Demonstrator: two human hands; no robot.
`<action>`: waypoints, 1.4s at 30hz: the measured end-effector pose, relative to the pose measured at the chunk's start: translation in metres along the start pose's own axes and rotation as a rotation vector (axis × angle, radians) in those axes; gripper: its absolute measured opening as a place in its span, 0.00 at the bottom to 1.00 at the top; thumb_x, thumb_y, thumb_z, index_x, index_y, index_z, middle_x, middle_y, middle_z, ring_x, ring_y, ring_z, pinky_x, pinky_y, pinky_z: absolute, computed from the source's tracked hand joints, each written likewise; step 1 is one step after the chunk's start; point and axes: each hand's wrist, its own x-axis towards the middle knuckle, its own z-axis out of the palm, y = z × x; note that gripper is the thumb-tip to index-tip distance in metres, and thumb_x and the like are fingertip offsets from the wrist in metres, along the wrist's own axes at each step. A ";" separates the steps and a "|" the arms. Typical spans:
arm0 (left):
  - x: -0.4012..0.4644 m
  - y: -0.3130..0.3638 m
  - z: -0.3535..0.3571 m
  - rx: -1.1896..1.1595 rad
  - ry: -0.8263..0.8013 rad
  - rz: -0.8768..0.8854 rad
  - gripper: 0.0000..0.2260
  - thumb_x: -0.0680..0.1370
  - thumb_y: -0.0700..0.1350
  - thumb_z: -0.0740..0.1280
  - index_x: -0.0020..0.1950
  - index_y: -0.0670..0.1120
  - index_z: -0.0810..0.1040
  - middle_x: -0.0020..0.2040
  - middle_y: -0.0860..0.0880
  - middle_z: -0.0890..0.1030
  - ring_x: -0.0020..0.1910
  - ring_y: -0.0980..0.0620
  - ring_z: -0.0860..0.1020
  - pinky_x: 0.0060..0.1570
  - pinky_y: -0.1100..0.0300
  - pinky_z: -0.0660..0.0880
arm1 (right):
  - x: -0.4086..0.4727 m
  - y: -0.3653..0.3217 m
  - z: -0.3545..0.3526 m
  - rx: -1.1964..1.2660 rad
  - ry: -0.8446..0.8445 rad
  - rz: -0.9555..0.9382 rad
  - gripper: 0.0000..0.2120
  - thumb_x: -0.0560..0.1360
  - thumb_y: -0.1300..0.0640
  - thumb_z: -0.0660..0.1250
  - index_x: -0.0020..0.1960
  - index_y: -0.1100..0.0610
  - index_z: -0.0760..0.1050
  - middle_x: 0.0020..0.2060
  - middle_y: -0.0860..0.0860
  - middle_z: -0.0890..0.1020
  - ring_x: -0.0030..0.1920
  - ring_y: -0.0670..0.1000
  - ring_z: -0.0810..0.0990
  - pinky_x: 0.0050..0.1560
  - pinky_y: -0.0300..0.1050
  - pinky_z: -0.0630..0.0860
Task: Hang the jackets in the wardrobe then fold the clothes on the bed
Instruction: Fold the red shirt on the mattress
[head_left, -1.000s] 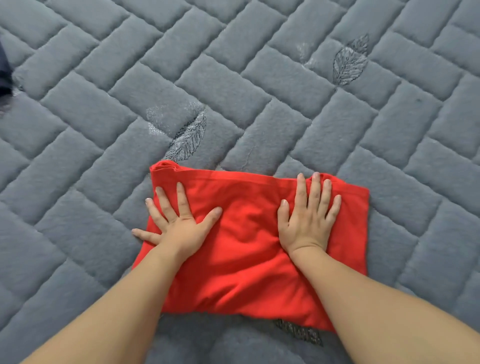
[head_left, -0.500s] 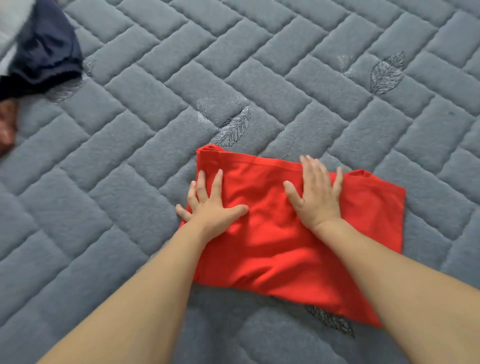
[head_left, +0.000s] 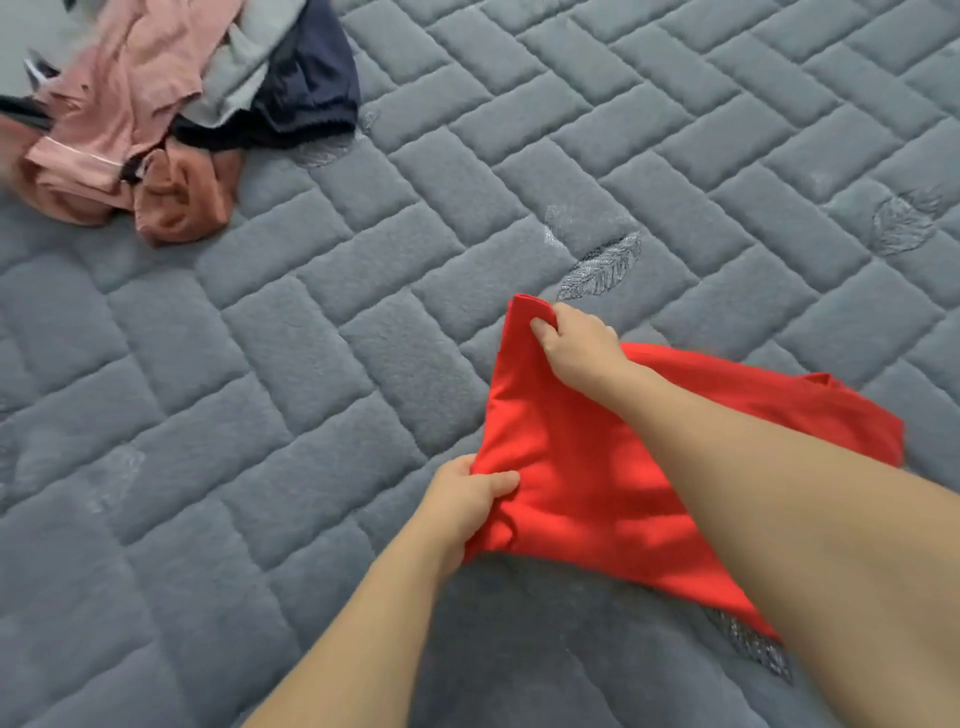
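Red shirt (head_left: 597, 467) is in both my hands, lying partly folded on the grey quilt (head_left: 311, 415) just in front of me. My left hand (head_left: 467, 499) pinches its near left corner, thumb on top and fingers curled under the cloth. My right hand (head_left: 576, 343) grips the far left corner, fingers closed round a bunched bit of the edge, and that corner lifts a little off the quilt. The rest of the shirt rests flat, running off to the right under my forearm.

How far along? I judge this one is mid-fold: it is already a compact rectangle, and with both left corners in hand it looks ready for another fold across. It is not yet a finished bundle.

Plenty is left. A pile (head_left: 171, 114) of unfolded clothes sits well apart at the top left of the bed: pink, rust-orange, pale grey and navy pieces tumbled together. No folded stack shows in view. The wardrobe and the jackets are out of sight, so I cannot tell how that part stands.

Writing or brands: none that I can read. The shirt shows no label, and the quilt carries only stitched leaf motifs.
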 end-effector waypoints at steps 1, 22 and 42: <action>-0.013 0.012 -0.024 0.020 0.031 0.016 0.07 0.76 0.34 0.68 0.53 0.39 0.79 0.41 0.42 0.80 0.31 0.50 0.76 0.26 0.62 0.74 | -0.002 -0.024 -0.004 0.093 -0.011 0.000 0.18 0.82 0.46 0.53 0.61 0.59 0.71 0.62 0.60 0.77 0.64 0.62 0.73 0.62 0.57 0.68; -0.220 0.144 -0.073 0.628 0.014 0.399 0.10 0.71 0.39 0.73 0.40 0.48 0.73 0.33 0.50 0.72 0.32 0.53 0.70 0.33 0.61 0.68 | -0.100 -0.143 -0.158 1.258 0.346 0.002 0.13 0.83 0.59 0.55 0.45 0.59 0.75 0.46 0.56 0.78 0.48 0.48 0.74 0.53 0.42 0.70; -0.092 0.020 -0.024 0.878 0.131 0.119 0.06 0.72 0.40 0.71 0.41 0.48 0.75 0.37 0.50 0.79 0.37 0.50 0.78 0.37 0.61 0.73 | -0.134 0.029 -0.060 0.553 0.198 0.138 0.11 0.83 0.54 0.54 0.55 0.59 0.73 0.53 0.61 0.80 0.56 0.62 0.76 0.53 0.54 0.69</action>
